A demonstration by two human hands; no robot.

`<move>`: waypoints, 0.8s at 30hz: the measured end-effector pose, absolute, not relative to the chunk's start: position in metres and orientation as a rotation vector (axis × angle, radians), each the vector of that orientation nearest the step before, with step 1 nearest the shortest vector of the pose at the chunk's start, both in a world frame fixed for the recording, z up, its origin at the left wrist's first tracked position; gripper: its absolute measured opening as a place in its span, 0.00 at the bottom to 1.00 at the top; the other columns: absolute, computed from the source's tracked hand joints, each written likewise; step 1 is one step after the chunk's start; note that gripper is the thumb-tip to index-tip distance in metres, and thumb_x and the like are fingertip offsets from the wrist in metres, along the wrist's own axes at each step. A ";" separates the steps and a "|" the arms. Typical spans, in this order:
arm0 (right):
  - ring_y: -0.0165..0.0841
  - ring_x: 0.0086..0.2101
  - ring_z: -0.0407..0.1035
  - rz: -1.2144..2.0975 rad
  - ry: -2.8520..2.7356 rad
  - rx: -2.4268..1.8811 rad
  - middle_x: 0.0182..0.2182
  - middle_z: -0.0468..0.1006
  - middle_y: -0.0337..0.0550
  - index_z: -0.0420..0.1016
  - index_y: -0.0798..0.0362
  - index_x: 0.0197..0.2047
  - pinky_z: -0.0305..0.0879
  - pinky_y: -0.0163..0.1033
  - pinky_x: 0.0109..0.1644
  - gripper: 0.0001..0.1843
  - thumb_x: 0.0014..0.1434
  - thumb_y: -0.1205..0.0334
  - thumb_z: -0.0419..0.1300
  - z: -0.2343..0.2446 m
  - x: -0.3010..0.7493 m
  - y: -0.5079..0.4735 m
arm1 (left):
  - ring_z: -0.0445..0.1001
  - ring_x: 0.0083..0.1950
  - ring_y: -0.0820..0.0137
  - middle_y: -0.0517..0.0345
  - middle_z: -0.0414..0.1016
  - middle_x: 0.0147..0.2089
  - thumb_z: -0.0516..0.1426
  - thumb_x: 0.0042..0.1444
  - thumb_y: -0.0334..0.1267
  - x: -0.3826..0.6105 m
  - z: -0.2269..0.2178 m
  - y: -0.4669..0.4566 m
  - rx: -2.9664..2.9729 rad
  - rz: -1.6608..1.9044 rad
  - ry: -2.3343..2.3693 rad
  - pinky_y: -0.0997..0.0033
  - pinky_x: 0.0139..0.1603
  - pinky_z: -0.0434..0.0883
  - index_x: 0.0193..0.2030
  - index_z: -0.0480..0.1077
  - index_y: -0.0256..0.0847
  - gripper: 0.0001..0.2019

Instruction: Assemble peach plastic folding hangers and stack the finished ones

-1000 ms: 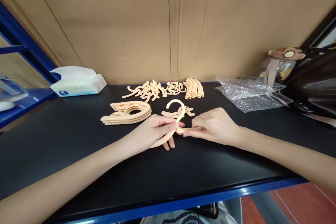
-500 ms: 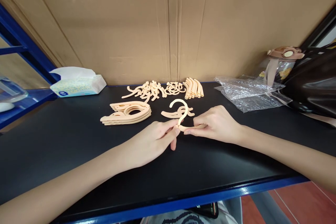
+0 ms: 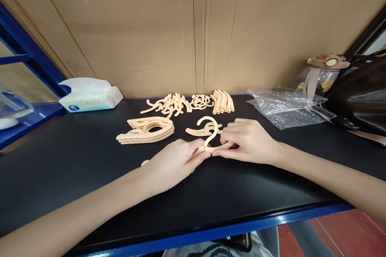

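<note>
Between my two hands is a beige plastic clothes hanger [image 3: 212,131], its curved hook pointing up. My left hand [image 3: 181,162] pinches it at the base of the hook, and a rounded arm end shows beyond that wrist. Fingers of my right hand [image 3: 245,138] are wrapped round the other arm, close to the centre joint. Just behind the hook lies another small beige hanger piece [image 3: 199,130], partly covered. A stack of folded beige hangers [image 3: 146,130] rests left of my hands.
At the back are a pile of loose beige hanger parts [image 3: 171,104] and a row of curved arms [image 3: 223,101]. A tissue pack [image 3: 90,95] stands left; clear plastic bags [image 3: 283,108], a bottle [image 3: 325,72] and a black bag [image 3: 358,96] are right. Cardboard [image 3: 150,28] walls the back.
The hanger has come down slightly and its left arm has swung out, so the end now shows past my left wrist. My left fingers have closed up at the joint.
</note>
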State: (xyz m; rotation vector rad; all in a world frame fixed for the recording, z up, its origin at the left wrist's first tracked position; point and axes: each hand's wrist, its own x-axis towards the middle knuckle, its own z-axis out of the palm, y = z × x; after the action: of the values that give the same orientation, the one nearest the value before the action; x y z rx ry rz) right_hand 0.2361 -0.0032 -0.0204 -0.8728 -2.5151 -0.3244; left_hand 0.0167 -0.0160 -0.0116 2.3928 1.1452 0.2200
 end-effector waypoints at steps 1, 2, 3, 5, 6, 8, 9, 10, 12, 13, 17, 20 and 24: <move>0.27 0.23 0.56 -0.341 -2.498 -0.856 0.18 0.66 0.36 0.68 0.55 0.22 0.51 0.35 0.30 0.26 0.62 0.44 0.51 -0.019 0.236 -0.003 | 0.59 0.19 0.77 0.68 0.60 0.19 0.44 0.65 0.47 0.017 -0.011 -0.016 2.384 0.225 1.146 0.74 0.21 0.51 0.28 0.58 0.41 0.17; 0.28 0.26 0.59 -0.360 -2.475 -0.839 0.21 0.69 0.38 0.70 0.55 0.25 0.54 0.35 0.32 0.23 0.61 0.45 0.53 -0.018 0.236 -0.004 | 0.59 0.19 0.77 0.68 0.60 0.19 0.44 0.65 0.47 0.017 -0.011 -0.016 2.373 0.233 1.145 0.75 0.21 0.52 0.27 0.58 0.41 0.17; 0.30 0.30 0.62 -0.383 -2.448 -0.821 0.25 0.72 0.40 0.72 0.55 0.28 0.56 0.35 0.35 0.21 0.61 0.46 0.54 -0.017 0.236 -0.003 | 0.59 0.20 0.77 0.68 0.61 0.19 0.44 0.65 0.48 0.017 -0.011 -0.016 2.362 0.238 1.147 0.75 0.21 0.52 0.27 0.58 0.41 0.18; 0.32 0.36 0.64 -0.442 -2.378 -0.794 0.33 0.74 0.43 0.73 0.55 0.33 0.58 0.36 0.40 0.18 0.60 0.48 0.56 -0.015 0.238 -0.003 | 0.59 0.20 0.77 0.68 0.61 0.19 0.44 0.65 0.48 0.017 -0.010 -0.016 2.341 0.244 1.155 0.75 0.21 0.53 0.27 0.58 0.41 0.18; 0.32 0.36 0.64 -0.475 -2.340 -0.784 0.33 0.75 0.43 0.73 0.55 0.33 0.58 0.37 0.40 0.16 0.60 0.49 0.56 -0.015 0.238 -0.003 | 0.59 0.20 0.77 0.68 0.61 0.19 0.44 0.64 0.48 0.017 -0.010 -0.016 2.330 0.249 1.162 0.75 0.21 0.53 0.27 0.58 0.41 0.18; 0.30 0.30 0.63 -0.536 -2.280 -0.760 0.27 0.74 0.40 0.73 0.54 0.30 0.57 0.36 0.36 0.13 0.61 0.54 0.56 -0.015 0.240 -0.004 | 0.59 0.19 0.77 0.68 0.61 0.19 0.44 0.64 0.49 0.018 -0.010 -0.016 2.300 0.263 1.184 0.76 0.21 0.53 0.26 0.57 0.40 0.19; 0.28 0.26 0.62 -0.555 -2.264 -0.741 0.22 0.72 0.38 0.73 0.54 0.29 0.56 0.36 0.33 0.13 0.62 0.57 0.55 -0.016 0.240 -0.004 | 0.59 0.19 0.77 0.68 0.61 0.18 0.44 0.64 0.49 0.018 -0.009 -0.016 2.283 0.274 1.198 0.76 0.21 0.54 0.26 0.57 0.40 0.19; 0.27 0.23 0.60 -0.563 -2.263 -0.719 0.18 0.69 0.35 0.72 0.53 0.27 0.55 0.35 0.30 0.14 0.62 0.59 0.54 -0.016 0.241 -0.005 | 0.59 0.19 0.77 0.68 0.61 0.18 0.44 0.64 0.49 0.018 -0.009 -0.016 2.267 0.288 1.214 0.76 0.21 0.54 0.26 0.57 0.40 0.20; 0.25 0.19 0.59 -0.562 -2.298 -0.683 0.15 0.68 0.33 0.73 0.53 0.26 0.53 0.34 0.26 0.15 0.63 0.61 0.53 -0.017 0.241 -0.008 | 0.58 0.19 0.77 0.68 0.61 0.18 0.44 0.64 0.50 0.018 -0.009 -0.016 2.249 0.307 1.250 0.76 0.21 0.54 0.26 0.57 0.40 0.19; 0.24 0.18 0.60 -0.553 -2.326 -0.682 0.16 0.69 0.33 0.73 0.53 0.27 0.53 0.34 0.26 0.15 0.63 0.61 0.52 -0.018 0.240 -0.009 | 0.58 0.19 0.76 0.68 0.61 0.18 0.44 0.64 0.50 0.018 -0.009 -0.016 2.250 0.315 1.258 0.76 0.21 0.54 0.27 0.58 0.41 0.19; 0.26 0.22 0.67 -0.467 -2.422 -0.757 0.21 0.75 0.36 0.75 0.54 0.36 0.56 0.33 0.28 0.13 0.64 0.59 0.51 -0.021 0.238 -0.009 | 0.58 0.20 0.76 0.67 0.59 0.19 0.43 0.64 0.49 0.017 -0.010 -0.015 2.285 0.313 1.231 0.75 0.22 0.51 0.28 0.59 0.41 0.18; 0.27 0.23 0.68 -0.383 -2.439 -0.820 0.23 0.76 0.37 0.75 0.54 0.39 0.58 0.33 0.30 0.12 0.64 0.59 0.51 -0.022 0.238 -0.006 | 0.55 0.20 0.76 0.67 0.56 0.19 0.44 0.64 0.49 0.017 -0.010 -0.014 2.333 0.320 1.187 0.74 0.22 0.50 0.26 0.58 0.41 0.18; 0.27 0.25 0.70 -0.305 -2.444 -0.847 0.26 0.78 0.38 0.74 0.53 0.42 0.59 0.33 0.32 0.12 0.64 0.59 0.51 -0.023 0.238 -0.003 | 0.55 0.20 0.76 0.67 0.55 0.20 0.45 0.64 0.49 0.017 -0.009 -0.015 2.392 0.326 1.143 0.74 0.22 0.50 0.26 0.57 0.40 0.19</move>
State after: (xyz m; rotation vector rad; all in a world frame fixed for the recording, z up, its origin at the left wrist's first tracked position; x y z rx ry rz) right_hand 0.2380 -0.0035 -0.0226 -0.8472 -2.4442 -0.3053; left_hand 0.0168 -0.0147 -0.0095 2.3918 1.1430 0.3255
